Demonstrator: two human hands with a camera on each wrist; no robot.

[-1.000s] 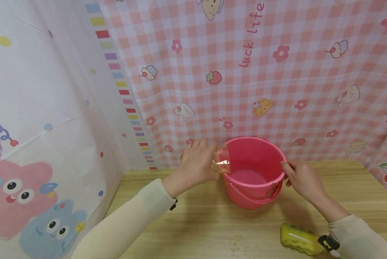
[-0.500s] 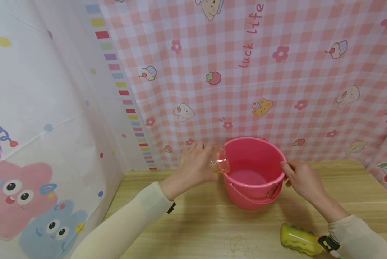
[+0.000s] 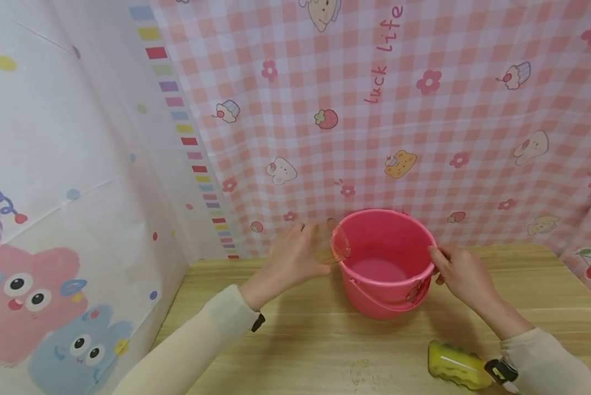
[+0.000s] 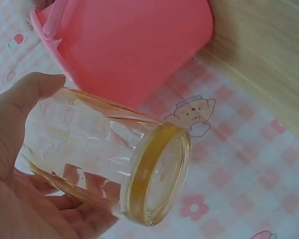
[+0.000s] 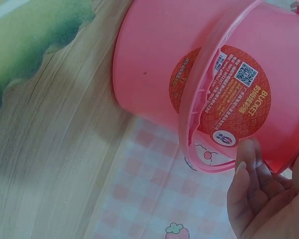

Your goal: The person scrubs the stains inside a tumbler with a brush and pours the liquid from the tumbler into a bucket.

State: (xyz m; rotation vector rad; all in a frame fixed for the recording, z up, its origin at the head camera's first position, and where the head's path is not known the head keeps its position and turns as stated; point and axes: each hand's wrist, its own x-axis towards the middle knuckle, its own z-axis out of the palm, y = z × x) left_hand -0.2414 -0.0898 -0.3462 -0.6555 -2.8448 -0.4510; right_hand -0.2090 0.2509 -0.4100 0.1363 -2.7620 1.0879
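Note:
A pink bucket [image 3: 381, 299] stands on the wooden table, its handle [image 5: 189, 99] hanging down the near side. My left hand [image 3: 290, 255] grips a clear, amber-tinted glass cup [image 4: 99, 149] and holds it tilted over the bucket's left rim. The cup's mouth faces into the bucket; its thick base points away in the left wrist view. At the right rim, my right hand [image 3: 465, 277] pinches the bucket's edge between thumb and fingers. A red round label [image 5: 239, 94] shows on the bucket's side in the right wrist view.
A yellow-green sponge [image 3: 458, 365] with a wavy edge lies near my right wrist. A small wet patch [image 3: 364, 373] marks the table [image 3: 285, 351] in front. A pink checked cloth [image 3: 354, 137] hangs behind, and a white printed sheet [image 3: 93, 137] hangs at the left.
The cup has turned in my left hand's grip and its mouth tips further into the bucket. My left hand has shifted slightly left. The right hand and the bucket stay in place.

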